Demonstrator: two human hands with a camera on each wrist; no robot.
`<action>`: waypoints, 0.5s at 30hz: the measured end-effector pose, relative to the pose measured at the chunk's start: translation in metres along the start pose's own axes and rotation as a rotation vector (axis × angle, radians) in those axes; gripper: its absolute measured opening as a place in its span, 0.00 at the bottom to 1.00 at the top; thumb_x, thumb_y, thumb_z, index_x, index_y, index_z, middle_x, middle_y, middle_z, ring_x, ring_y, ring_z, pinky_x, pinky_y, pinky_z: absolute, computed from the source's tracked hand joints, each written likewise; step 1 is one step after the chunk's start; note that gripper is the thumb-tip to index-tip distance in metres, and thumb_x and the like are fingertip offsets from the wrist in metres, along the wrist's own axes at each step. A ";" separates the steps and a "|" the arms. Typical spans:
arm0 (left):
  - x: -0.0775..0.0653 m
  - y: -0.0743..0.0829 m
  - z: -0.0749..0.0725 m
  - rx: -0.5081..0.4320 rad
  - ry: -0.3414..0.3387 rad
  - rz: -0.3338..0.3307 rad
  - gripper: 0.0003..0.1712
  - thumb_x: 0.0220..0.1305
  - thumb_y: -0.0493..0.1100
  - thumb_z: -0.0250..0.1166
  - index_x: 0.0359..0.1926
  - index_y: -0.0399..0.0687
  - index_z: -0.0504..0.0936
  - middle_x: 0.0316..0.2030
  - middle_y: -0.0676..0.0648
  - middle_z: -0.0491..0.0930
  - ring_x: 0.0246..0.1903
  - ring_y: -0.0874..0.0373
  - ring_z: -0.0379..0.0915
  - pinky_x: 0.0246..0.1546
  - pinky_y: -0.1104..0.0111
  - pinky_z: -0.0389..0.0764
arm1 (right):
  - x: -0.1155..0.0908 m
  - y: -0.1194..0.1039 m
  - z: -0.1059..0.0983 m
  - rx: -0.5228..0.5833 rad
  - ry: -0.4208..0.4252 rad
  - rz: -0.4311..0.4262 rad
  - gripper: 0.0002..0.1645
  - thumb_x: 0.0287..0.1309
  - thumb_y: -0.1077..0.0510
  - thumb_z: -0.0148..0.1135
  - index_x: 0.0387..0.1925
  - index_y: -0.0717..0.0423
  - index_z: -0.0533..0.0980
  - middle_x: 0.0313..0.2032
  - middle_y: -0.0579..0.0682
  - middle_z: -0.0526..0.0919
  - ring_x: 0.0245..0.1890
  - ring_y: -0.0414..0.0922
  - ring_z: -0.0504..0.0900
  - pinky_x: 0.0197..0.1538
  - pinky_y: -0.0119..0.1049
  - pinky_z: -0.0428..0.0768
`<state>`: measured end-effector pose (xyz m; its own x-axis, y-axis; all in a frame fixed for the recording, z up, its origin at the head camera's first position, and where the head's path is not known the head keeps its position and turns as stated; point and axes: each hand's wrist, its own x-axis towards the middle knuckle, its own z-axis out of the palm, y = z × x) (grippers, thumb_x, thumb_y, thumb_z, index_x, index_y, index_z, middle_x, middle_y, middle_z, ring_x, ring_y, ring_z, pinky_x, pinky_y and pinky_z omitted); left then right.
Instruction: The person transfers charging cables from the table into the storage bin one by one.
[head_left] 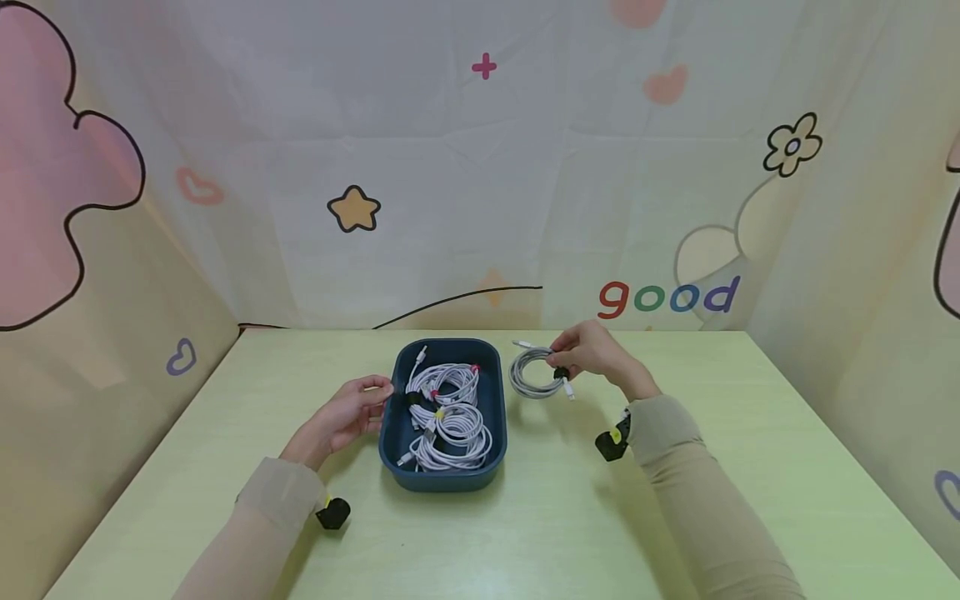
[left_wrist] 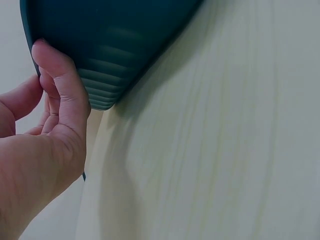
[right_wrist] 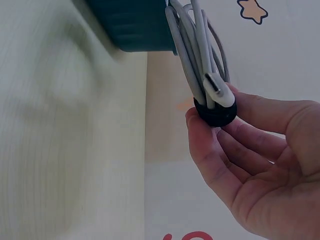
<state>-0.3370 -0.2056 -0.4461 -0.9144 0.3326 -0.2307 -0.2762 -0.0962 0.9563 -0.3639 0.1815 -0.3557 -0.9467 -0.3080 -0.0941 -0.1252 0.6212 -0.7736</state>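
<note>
A dark blue plastic bin [head_left: 501, 417] sits on the table, holding several coiled white cables [head_left: 450, 429] with small coloured and black ties. My left hand [head_left: 352, 412] pinches the bin's left rim between thumb and fingers; in the left wrist view, the fingers [left_wrist: 62, 85] lie against its ribbed outer wall. To the right of the bin, my right hand [head_left: 592, 350] holds up a coiled grey-white cable [head_left: 528, 392], pinched at its black strap [right_wrist: 215, 114]. One white plug [right_wrist: 217, 87] of this cable shows beside the strap in the right wrist view.
The pale wooden table [head_left: 675, 500] runs back to a printed cloth backdrop [head_left: 450, 250] with a star, flowers and the word "good". Cloth also hangs at both sides. A black wrist device [head_left: 333, 512] hangs below the left sleeve, another [head_left: 611, 446] below the right.
</note>
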 end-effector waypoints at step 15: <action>0.001 -0.001 0.001 0.001 0.012 -0.002 0.06 0.73 0.41 0.53 0.47 0.46 0.68 0.30 0.54 0.76 0.26 0.63 0.75 0.29 0.71 0.81 | 0.015 -0.023 0.021 0.032 -0.008 0.016 0.14 0.57 0.62 0.66 0.43 0.67 0.79 0.36 0.61 0.86 0.22 0.40 0.80 0.36 0.36 0.84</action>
<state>-0.3371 -0.2042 -0.4467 -0.9173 0.3219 -0.2343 -0.2775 -0.0949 0.9560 -0.3686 0.1476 -0.3526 -0.9463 -0.3036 -0.1115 -0.1002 0.6029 -0.7915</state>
